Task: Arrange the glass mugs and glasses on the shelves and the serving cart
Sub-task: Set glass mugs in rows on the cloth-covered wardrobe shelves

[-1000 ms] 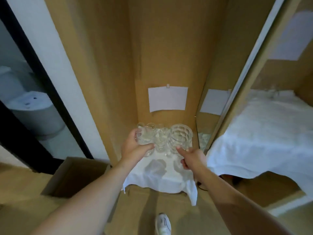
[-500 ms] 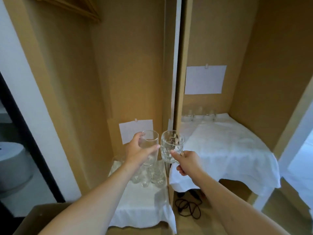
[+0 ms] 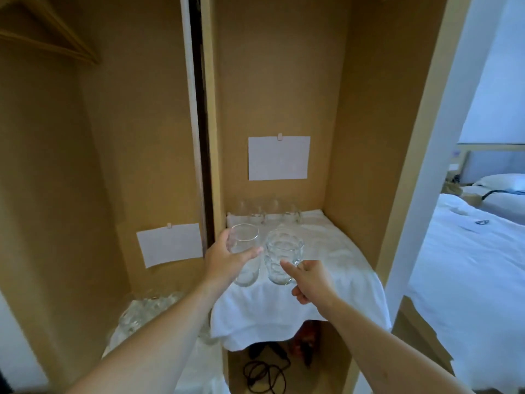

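Frame centre: left hand (image 3: 224, 261) wrapped round plain clear glass tumbler (image 3: 245, 255), right hand (image 3: 311, 280) pinching dimpled clear glass mug (image 3: 282, 255) by handle, above white-clothed shelf (image 3: 326, 294), likely for placing.

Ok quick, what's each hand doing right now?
Left hand: grips a plain glass.
Right hand: holds a dimpled mug by its handle.

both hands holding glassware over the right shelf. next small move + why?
Probably lower both pieces onto the bare front part of the white cloth. The left hand grips a smooth glass and the right hand holds a dimpled glass mug by its handle, both above that cloth, while the row of glasses fills only the back.
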Available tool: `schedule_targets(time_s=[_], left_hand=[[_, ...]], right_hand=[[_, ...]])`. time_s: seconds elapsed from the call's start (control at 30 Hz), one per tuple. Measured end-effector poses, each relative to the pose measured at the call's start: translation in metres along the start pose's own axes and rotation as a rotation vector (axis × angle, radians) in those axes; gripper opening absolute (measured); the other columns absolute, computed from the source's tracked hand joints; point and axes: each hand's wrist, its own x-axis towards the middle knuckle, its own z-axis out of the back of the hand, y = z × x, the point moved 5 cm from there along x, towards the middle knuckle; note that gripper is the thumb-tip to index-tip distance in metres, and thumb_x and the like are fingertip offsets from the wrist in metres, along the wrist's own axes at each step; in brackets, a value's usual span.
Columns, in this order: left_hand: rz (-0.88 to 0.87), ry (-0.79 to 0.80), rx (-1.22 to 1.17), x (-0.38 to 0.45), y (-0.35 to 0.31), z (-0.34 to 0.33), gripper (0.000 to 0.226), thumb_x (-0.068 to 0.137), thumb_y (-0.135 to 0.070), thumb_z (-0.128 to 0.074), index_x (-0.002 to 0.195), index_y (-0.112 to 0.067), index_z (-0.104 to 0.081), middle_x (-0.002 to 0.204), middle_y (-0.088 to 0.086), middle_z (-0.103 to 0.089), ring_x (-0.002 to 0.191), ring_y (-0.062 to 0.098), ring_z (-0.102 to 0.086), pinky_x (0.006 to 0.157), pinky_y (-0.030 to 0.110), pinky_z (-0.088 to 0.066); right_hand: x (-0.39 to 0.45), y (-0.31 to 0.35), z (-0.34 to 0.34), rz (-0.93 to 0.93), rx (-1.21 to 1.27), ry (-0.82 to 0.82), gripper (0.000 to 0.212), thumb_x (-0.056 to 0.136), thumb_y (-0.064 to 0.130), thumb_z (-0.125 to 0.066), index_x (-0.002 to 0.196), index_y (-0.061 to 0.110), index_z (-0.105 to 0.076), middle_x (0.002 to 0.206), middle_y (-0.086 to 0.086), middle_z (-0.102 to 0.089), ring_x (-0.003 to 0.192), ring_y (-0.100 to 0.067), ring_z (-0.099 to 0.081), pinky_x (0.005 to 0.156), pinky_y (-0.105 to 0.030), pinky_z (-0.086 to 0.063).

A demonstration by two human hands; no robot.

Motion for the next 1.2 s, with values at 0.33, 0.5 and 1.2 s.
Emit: schedule_targets(time_s=[0.33, 0.5, 1.2], left_hand=[[0.024, -0.006, 0.023, 0.017, -0.013, -0.080, 0.079, 0.047, -0.066, -0.086, 0.117, -0.041, -0.059, 0.114, -0.016, -0.060, 0.113, 0.007, -0.058, 0.096, 0.032, -0.050], [0.038, 0.012, 0.054, 0.047, -0.002, -0.106, 0.093, 0.042, -0.071, -0.084, 0.125, -0.039, -0.057, 0.116, -0.015, -0.060, 0.113, 0.007, -0.057, 0.097, 0.033, -0.050], [0.156, 0.156, 0.038, 0.220, 0.098, -0.196, 0.079, 0.046, -0.055, -0.094, 0.112, -0.033, -0.056, 0.108, -0.005, -0.063, 0.101, 0.017, -0.062, 0.090, 0.036, -0.053]], right_hand=[[0.030, -0.039, 0.071, -0.095, 0.046, -0.017, 0.054, 0.087, 0.051, -0.073, 0.088, -0.002, -0.062, 0.061, -0.014, -0.060, 0.047, -0.020, -0.054, 0.047, -0.028, -0.042], [0.064, -0.052, 0.081, -0.120, 0.015, -0.047, 0.055, 0.085, 0.059, -0.071, 0.081, 0.005, -0.063, 0.055, -0.009, -0.065, 0.048, -0.021, -0.057, 0.049, -0.027, -0.048], [0.238, -0.098, 0.065, -0.255, 0.058, -0.197, 0.035, 0.084, 0.054, -0.075, 0.086, 0.020, -0.068, 0.059, -0.010, -0.070, 0.047, -0.019, -0.060, 0.049, -0.028, -0.053]])
